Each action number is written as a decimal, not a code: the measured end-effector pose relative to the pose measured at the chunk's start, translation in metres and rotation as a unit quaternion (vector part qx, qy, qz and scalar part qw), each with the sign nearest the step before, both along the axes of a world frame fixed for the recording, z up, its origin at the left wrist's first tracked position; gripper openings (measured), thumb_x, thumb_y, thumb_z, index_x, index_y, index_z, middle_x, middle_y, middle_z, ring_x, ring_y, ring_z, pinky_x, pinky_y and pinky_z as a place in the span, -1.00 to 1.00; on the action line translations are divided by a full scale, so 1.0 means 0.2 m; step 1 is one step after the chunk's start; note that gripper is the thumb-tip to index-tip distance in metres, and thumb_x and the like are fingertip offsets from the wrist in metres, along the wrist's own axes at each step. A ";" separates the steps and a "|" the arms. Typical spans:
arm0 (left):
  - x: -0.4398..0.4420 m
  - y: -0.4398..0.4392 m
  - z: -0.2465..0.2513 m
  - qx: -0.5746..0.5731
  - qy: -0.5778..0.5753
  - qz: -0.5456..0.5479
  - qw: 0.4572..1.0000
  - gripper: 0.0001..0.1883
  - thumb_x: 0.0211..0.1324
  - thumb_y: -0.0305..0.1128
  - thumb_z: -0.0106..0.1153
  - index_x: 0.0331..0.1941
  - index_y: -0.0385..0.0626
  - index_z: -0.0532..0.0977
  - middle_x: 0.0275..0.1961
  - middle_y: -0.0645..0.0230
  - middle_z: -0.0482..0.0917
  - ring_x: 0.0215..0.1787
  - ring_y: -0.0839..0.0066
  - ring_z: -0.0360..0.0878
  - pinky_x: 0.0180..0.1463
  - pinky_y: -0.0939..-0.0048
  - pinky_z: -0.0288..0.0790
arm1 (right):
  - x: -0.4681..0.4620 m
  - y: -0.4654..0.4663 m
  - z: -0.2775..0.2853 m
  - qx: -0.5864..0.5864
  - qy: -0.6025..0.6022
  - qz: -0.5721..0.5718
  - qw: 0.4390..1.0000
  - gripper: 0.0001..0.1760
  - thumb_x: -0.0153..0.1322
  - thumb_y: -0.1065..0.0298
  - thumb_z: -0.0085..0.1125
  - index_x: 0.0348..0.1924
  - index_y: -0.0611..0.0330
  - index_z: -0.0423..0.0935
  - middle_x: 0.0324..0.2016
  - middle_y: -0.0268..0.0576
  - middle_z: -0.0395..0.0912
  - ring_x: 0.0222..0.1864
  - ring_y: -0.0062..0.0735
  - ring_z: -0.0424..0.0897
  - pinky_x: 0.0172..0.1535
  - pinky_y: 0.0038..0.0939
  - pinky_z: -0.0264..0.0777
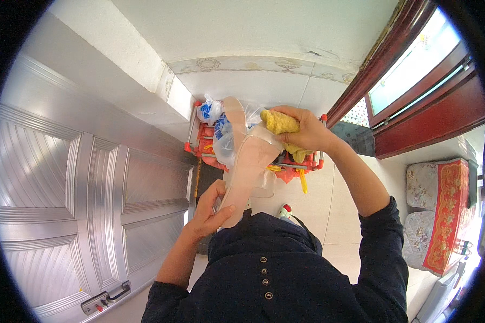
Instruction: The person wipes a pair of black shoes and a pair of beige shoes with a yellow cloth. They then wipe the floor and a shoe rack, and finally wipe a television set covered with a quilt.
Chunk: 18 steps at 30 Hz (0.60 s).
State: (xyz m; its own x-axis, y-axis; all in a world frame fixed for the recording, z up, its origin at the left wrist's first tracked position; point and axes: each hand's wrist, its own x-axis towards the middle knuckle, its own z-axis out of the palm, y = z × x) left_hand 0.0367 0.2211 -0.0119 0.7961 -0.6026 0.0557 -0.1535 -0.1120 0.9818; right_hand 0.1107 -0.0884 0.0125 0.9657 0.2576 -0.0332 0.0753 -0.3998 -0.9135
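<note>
My left hand (212, 212) grips the heel end of a pale slide sandal (250, 161) with a clear strap, its toe pointing away from me. In my right hand (307, 127) is a bunched yellow cloth (281, 122), held beside the strap at the toe end. A second pale sandal (235, 115) lies just beyond, over plastic bags (225, 147) on a rack with red fittings (189, 147). Part of the cloth hangs below my right hand.
A silver metal door (97, 194) with a handle is at the left. At the right are a red-brown door frame (388, 52) and floral padded seats (422, 185) with a red patterned cover (446, 218). A tiled wall (246, 82) stands behind the rack.
</note>
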 end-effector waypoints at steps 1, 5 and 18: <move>0.01 -0.01 0.03 0.005 -0.004 0.000 1.000 -0.73 0.11 -0.31 0.16 -0.22 -0.19 0.34 -0.24 0.35 0.35 -0.18 0.54 0.28 -0.02 0.49 0.19 | 0.01 0.00 -0.01 0.011 -0.014 -0.005 1.000 -0.44 0.24 0.43 0.32 0.11 0.17 0.44 -0.14 -0.20 0.56 -0.13 -0.49 0.52 0.01 -0.44 0.42; 0.04 0.00 0.05 0.002 0.011 -0.006 1.000 -0.72 0.12 -0.30 0.16 -0.21 -0.19 0.34 -0.25 0.36 0.35 -0.18 0.53 0.28 -0.01 0.49 0.19 | 0.02 0.05 -0.09 0.066 -0.015 -0.053 0.996 -0.57 0.27 0.34 0.33 -0.02 0.27 0.51 -0.28 -0.21 0.59 -0.26 -0.55 0.52 -0.13 -0.46 0.44; 0.06 -0.09 -0.10 -0.053 -0.043 0.055 0.996 -0.76 0.14 -0.41 0.11 -0.14 -0.22 0.37 -0.11 0.23 0.44 -0.08 0.47 0.39 0.08 0.41 0.24 | 0.04 0.12 -0.28 0.514 0.087 -0.432 0.736 -0.53 0.43 -0.04 0.14 -0.03 0.17 0.43 -0.28 -0.22 0.51 -0.31 -0.50 0.54 -0.24 -0.49 0.47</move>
State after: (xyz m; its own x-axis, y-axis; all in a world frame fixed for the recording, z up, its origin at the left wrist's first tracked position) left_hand 0.0481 0.2028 -0.0322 0.8469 -0.4985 0.1850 -0.2298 -0.0292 0.9728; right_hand 0.1185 -0.0652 -0.0437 0.7886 -0.4738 -0.3920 0.0440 0.6793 -0.7325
